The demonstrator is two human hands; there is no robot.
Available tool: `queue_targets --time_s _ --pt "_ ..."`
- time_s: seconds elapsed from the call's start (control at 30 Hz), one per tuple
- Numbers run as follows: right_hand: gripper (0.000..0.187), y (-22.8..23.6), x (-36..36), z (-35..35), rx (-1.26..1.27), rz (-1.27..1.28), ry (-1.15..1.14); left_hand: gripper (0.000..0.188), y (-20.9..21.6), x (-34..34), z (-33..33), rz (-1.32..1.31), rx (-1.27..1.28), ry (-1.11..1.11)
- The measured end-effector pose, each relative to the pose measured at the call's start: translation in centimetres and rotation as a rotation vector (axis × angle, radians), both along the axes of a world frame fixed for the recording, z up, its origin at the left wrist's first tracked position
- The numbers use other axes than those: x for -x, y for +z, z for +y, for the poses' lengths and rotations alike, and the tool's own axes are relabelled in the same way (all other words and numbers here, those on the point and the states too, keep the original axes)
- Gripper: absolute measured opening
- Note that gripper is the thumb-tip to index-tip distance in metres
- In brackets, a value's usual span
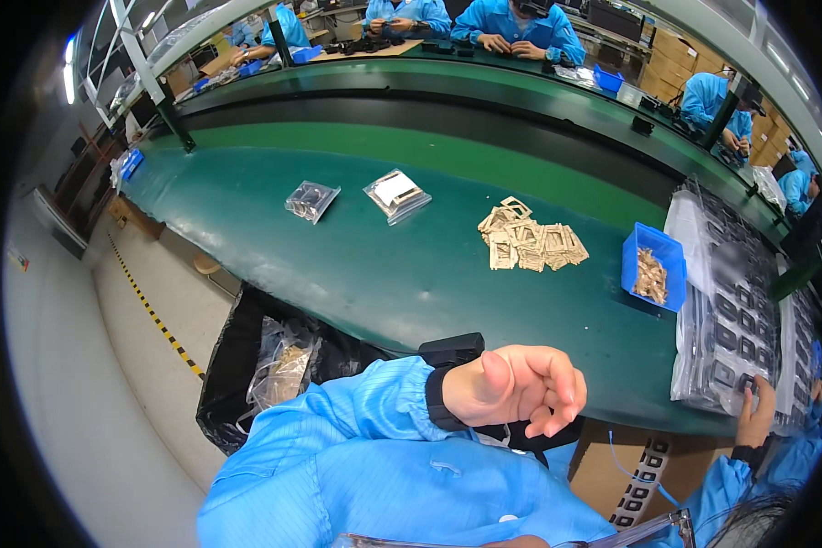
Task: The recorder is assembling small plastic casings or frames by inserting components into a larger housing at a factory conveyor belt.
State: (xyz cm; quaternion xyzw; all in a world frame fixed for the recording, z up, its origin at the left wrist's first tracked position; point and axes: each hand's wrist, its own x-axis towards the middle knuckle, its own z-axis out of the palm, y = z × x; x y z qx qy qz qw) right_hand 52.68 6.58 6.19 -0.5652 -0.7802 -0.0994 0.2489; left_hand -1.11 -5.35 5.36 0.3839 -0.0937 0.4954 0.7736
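Note:
My left hand [519,387] is raised above the table's near edge, palm turned up. Its thumb stands apart from loosely curled fingers, and nothing shows in it. Far to the right, my right hand [756,416] reaches the near edge of a plastic-covered sheet [694,352] that bears rows of black square frames. Its thumb and fingers close about one black square piece [748,383] at that edge. Left of the sheet stands a blue bin [629,265] with small copper-brown pieces [649,277] inside. A loose pile of tan rectangular frames [527,239] lies left of the bin.
Two clear bags of parts, one silvery [311,201] and one with a white label [397,194], lie on the green table [384,274]. A black-lined box [224,393] stands below its near edge, left of me. Another worker's hand [818,390] shows at far right.

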Motion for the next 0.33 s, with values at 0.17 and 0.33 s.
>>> queue_targets --time_s 0.17,0.33 --pt "0.024 0.1 -0.2 -0.7 0.074 -0.104 0.008 0.066 0.4 0.1 -0.2 -0.05 0.018 0.008" --pt "0.039 2.5 2.6 -1.9 0.192 -0.221 -0.108 0.032 1.0 3.8 2.7 0.616 -0.024 0.439"
